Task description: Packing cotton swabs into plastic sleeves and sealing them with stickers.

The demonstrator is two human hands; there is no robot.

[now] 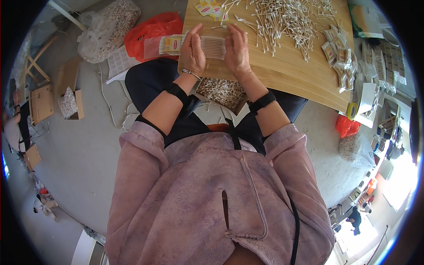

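A flat row of cotton swabs [213,47] lies at the table's near-left edge, between my two hands. My left hand [193,52] is on its left side, fingers stretched and palm turned inward, over the place where the swabs meet a clear plastic bag [152,47]. Inside the bag, to the left of this hand, shows a yellow and white label card [172,44] with more swabs. At the row's right end stands my right hand [237,51], its fingers also stretched and palm facing the swabs. My palms hide both ends of the row.
Loose cotton swabs [282,26] are heaped on the wooden table [282,73]; yellow cards [212,9] lie at its far left. Filled packs [340,57] are piled right. Below the edge sits a box of swabs [221,92]. A red bag [152,31] is at left.
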